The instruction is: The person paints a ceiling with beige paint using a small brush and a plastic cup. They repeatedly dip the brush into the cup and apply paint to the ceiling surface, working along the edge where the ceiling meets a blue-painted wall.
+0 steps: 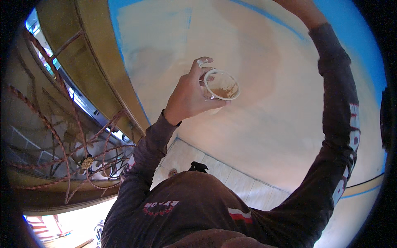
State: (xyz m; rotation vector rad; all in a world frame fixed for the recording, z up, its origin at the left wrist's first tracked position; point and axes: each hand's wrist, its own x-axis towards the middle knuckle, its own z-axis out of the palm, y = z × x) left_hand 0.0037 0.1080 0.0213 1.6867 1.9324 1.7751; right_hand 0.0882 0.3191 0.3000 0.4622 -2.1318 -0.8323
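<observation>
My left hand point(188, 93) is wrapped round a clear plastic cup point(239, 93), held tilted so its mouth faces me. Inside the cup, a light brown liquid point(225, 91) lies at the bottom and streaks the walls. White smears mark the thumb and fingers of that hand. Raised high at the upper right, my right hand point(301, 12) runs out of the picture past the wrist. Its fingers are hidden, so what it holds does not show. Behind both arms stands a pale peach wall point(264, 120) with bright blue paint patches point(124, 25) along its borders.
On the left is a tan-framed opening point(93, 53) with a twisted, rust-brown metal grille point(62, 136), close to my left arm. Pale floor tiles point(244, 182) meet the wall's foot below. A dark object point(385, 118) juts in at the right rim.
</observation>
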